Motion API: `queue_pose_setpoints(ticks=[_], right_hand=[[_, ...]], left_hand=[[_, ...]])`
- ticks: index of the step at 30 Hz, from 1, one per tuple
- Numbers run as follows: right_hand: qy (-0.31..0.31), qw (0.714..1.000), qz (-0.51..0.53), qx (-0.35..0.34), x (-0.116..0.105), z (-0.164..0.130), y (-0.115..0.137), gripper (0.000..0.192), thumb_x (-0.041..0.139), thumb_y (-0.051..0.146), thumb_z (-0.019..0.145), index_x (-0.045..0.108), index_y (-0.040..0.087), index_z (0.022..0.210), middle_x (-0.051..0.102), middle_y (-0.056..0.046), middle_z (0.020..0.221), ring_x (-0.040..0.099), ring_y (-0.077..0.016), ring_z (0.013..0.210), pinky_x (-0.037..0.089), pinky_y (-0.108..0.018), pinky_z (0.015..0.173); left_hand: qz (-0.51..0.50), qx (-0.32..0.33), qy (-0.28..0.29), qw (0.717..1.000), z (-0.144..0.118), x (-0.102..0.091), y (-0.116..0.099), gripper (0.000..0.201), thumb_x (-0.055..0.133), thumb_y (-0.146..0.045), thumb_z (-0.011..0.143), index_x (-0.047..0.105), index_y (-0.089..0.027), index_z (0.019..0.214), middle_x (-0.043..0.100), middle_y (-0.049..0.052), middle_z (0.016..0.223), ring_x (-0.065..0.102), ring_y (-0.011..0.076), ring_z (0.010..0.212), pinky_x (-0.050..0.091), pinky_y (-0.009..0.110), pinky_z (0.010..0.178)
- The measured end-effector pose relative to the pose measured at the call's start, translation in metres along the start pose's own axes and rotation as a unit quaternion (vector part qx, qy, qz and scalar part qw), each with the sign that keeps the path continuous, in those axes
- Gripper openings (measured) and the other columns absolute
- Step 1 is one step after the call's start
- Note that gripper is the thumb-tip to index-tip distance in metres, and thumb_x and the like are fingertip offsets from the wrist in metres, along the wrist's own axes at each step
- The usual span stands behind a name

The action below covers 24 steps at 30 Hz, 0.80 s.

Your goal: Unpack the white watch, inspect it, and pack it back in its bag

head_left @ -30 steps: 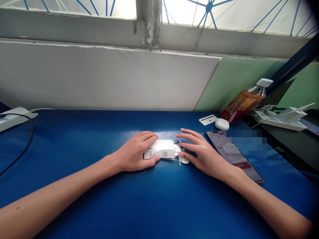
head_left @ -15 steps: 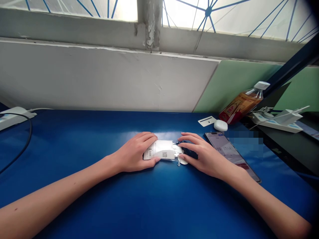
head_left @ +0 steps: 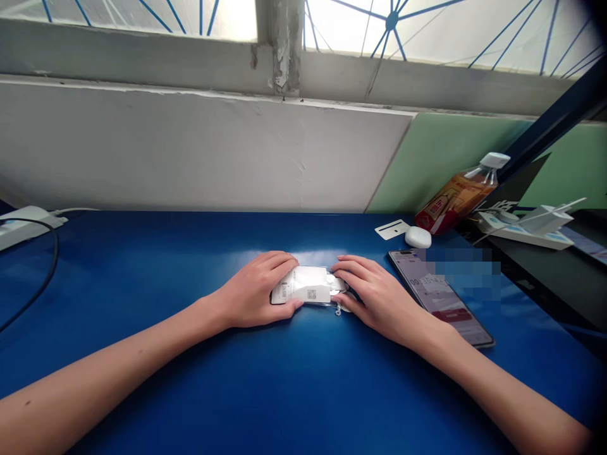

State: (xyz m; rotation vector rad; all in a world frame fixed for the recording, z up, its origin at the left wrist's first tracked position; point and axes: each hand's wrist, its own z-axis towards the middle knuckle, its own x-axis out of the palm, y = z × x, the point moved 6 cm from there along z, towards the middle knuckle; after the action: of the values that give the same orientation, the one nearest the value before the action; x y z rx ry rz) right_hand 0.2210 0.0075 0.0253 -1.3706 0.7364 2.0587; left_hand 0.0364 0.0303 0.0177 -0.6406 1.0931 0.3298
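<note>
A flat white packet (head_left: 306, 284) with a barcode, small print and a square code lies on the blue table, clear film showing along its edge. My left hand (head_left: 258, 291) grips its left end, thumb on the near side and fingers on the far side. At the packet's right end, white rounded pieces (head_left: 338, 284) stick out, and a small clear trinket (head_left: 338, 309) lies just below them. My right hand (head_left: 372, 291) has its fingertips and thumb closed around these pieces. The right hand partly hides them, so their kind is unclear.
Right of my right hand lies a phone (head_left: 441, 297) with a lit screen. Behind it are a white earbud case (head_left: 418, 237), a white card (head_left: 392, 229) and a leaning drink bottle (head_left: 455, 199). Power strips stand at the right (head_left: 526, 231) and left (head_left: 26, 224), with a black cable (head_left: 55, 253).
My right hand has moved slightly left, and its fingers have closed in on the packet's right end. My left hand keeps its grip, and the packet stays in place.
</note>
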Motion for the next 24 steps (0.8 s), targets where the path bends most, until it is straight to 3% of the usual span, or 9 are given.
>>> queue_pose_setpoints(ticks=[15, 24], right_hand=[[0.013, 0.997, -0.074, -0.001, -0.003, 0.0, 0.001, 0.028, 0.05, 0.03, 0.093, 0.062, 0.014, 0.114, 0.066, -0.012, 0.116, 0.051, -0.0321, 0.123, 0.047, -0.049, 0.099], [0.023, 0.999, -0.021, 0.037, -0.011, -0.004, -0.008, 0.025, 0.055, 0.033, 0.09, 0.063, 0.018, 0.109, 0.067, -0.013, 0.112, 0.055, -0.0321, 0.119, 0.051, -0.05, 0.095]], left_hand=[[0.004, -0.007, -0.004, 1.0, 0.0, 0.0, 0.0, 0.05, 0.061, -0.041, 0.083, 0.053, -0.014, 0.125, 0.058, 0.016, 0.127, 0.054, 0.0315, 0.117, 0.046, 0.045, 0.099], [-0.007, -0.007, -0.005, 1.0, 0.001, -0.002, 0.0, 0.049, 0.06, -0.042, 0.083, 0.054, -0.017, 0.125, 0.059, 0.014, 0.125, 0.054, 0.0315, 0.117, 0.047, 0.045, 0.098]])
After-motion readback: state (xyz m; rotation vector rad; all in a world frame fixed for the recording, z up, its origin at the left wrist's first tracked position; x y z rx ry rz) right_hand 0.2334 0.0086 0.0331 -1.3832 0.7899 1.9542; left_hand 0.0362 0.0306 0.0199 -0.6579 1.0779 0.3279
